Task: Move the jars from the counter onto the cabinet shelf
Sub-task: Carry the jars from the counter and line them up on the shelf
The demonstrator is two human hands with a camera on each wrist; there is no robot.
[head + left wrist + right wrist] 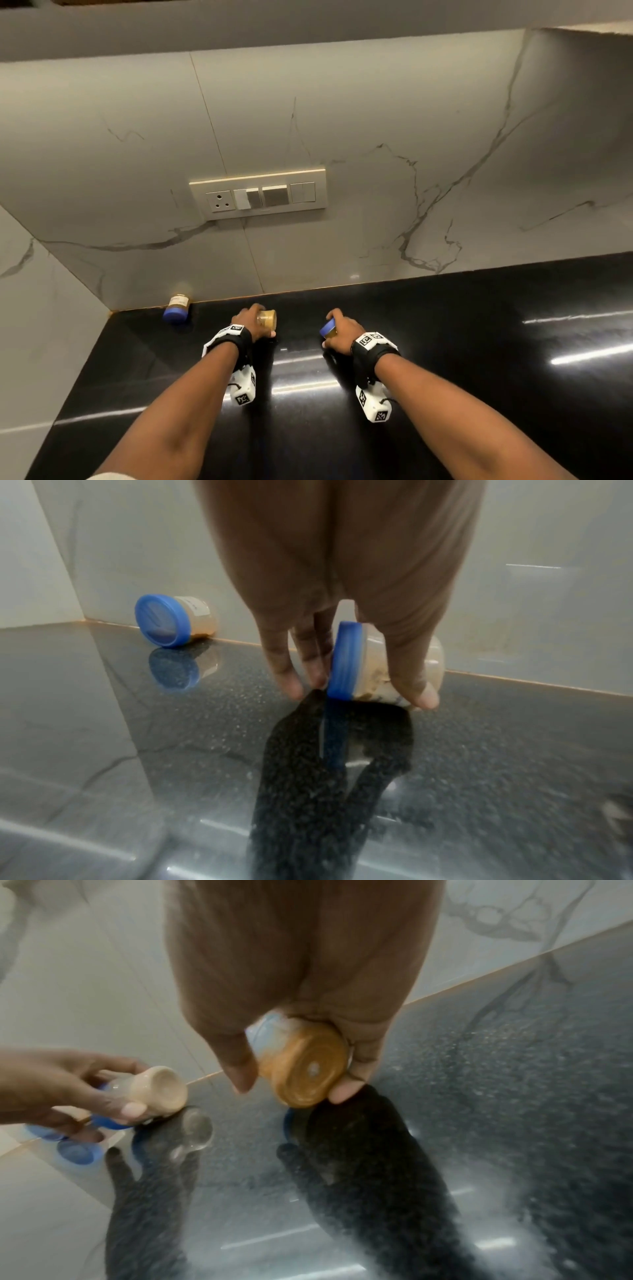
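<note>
Two sideways jars [383,666] [301,1066], lids leftward, are pinched by each hand's fingers [416,680] [240,1069].

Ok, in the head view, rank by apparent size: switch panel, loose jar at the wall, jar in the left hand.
1. switch panel
2. loose jar
3. jar in the left hand, though the left hand hides part of it, so 2 and 3 are unsure.

A white marble-veined wall [376,137] rises beyond the fingertips. On it, well above the fingers, sits a cream switch panel [257,194] with one socket [220,201] at its left end.
</note>
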